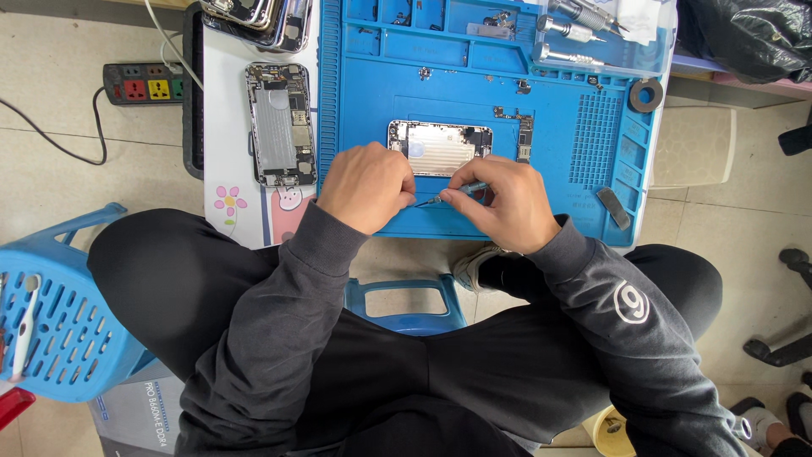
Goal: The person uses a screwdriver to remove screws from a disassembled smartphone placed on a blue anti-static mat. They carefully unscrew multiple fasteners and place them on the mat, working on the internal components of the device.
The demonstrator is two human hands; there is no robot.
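— Right hand [499, 201] is pinched around a small screwdriver [451, 194], tip pointing left.

— And the left hand [368, 184]?

— Curled shut, resting at the near-left corner of the opened phone [440, 147], which lies mid blue repair mat [541, 144]. Another opened phone [280, 124] lies farther left.

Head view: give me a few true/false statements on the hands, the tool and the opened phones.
1. The right hand holds a thin teal-handled screwdriver. True.
2. The opened silver phone chassis under the hands lies on a red mat. False: it lies on the blue ribbed work mat.
3. A second opened phone body lies left of the mat on the white tabletop. True.
4. The left hand holds a hammer. False: it rests closed at the chassis's near edge; no hammer shows.
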